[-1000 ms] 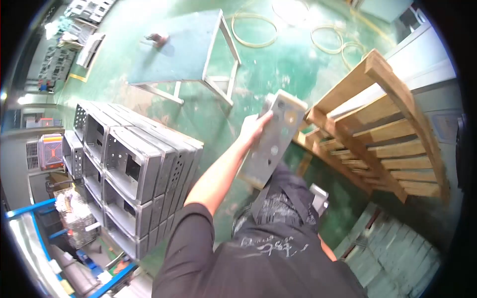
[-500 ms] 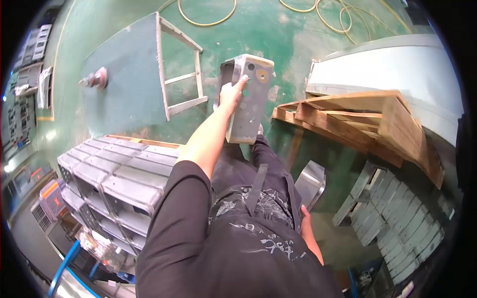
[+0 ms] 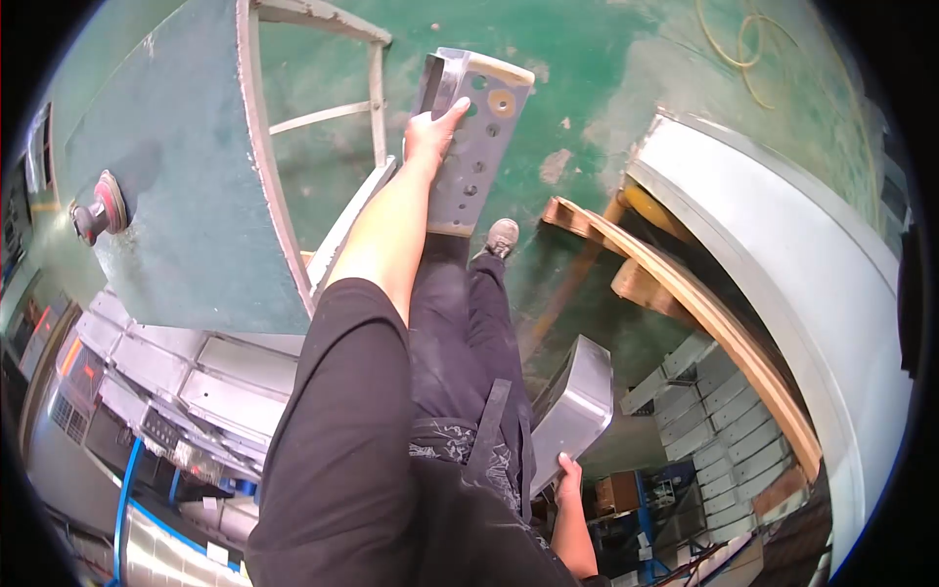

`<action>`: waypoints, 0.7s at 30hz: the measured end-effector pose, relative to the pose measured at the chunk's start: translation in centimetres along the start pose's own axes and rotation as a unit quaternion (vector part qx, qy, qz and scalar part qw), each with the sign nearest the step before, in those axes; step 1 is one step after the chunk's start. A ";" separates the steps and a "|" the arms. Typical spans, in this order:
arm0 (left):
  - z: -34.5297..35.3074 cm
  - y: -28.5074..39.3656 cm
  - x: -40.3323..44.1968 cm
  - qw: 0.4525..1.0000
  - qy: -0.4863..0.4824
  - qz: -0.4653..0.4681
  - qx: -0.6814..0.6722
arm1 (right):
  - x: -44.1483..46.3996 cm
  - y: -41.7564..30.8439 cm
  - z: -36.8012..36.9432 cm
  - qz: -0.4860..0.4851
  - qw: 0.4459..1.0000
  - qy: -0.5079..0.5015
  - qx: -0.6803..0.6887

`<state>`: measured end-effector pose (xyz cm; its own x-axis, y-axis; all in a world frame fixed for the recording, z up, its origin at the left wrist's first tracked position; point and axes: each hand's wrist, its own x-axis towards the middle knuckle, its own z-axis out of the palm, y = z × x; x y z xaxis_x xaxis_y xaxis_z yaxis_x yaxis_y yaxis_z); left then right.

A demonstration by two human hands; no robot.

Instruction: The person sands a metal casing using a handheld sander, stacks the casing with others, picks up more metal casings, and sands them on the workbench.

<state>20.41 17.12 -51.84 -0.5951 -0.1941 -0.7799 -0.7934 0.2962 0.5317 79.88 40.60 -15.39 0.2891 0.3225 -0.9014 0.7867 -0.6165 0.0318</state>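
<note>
Out in front, my left hand (image 3: 435,135) is closed round the edge of a long grey sheet-metal box (image 3: 479,147), its thumb on the face with a row of round holes. One hole near the far end has a tan ring about it. Low at my right side, my right hand (image 3: 567,477) grips a second metal box (image 3: 579,403), plain and shiny, by its near end. The fingers under both boxes are hidden.
Left stands a green-topped table (image 3: 186,235) bearing a sander (image 3: 103,207). Stacked metal boxes (image 3: 235,391) lie behind it. On the right are a wooden pallet (image 3: 724,342), a large white panel (image 3: 782,215) and more stacked boxes (image 3: 719,421). A hose (image 3: 748,61) lies on the floor.
I have moved forward, so the table is nearer at left and the pallet and panel have shifted. The left box is held farther out; the right one shows more fully.
</note>
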 end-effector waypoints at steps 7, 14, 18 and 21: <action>-3.3 -2.6 5.5 0.998 0.008 -0.019 -0.058 | 2.7 -8.3 4.5 -0.018 0.995 -0.072 -0.064; -6.2 -3.1 9.3 0.994 0.090 -0.069 -0.007 | 3.2 -17.1 11.3 -0.092 0.982 -0.124 -0.106; -7.9 -2.1 7.2 0.976 0.162 -0.090 0.118 | 1.9 -21.3 14.8 -0.130 0.973 -0.153 -0.113; -8.1 -0.7 5.1 0.965 0.201 -0.101 0.134 | 1.1 -22.9 16.0 -0.180 0.965 -0.157 -0.105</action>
<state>16.86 8.31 -53.54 -0.4756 -0.6051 -0.6385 -0.8692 0.4349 0.2354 53.44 43.57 -24.07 -0.1771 0.2335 -0.9561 0.9085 -0.3349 -0.2500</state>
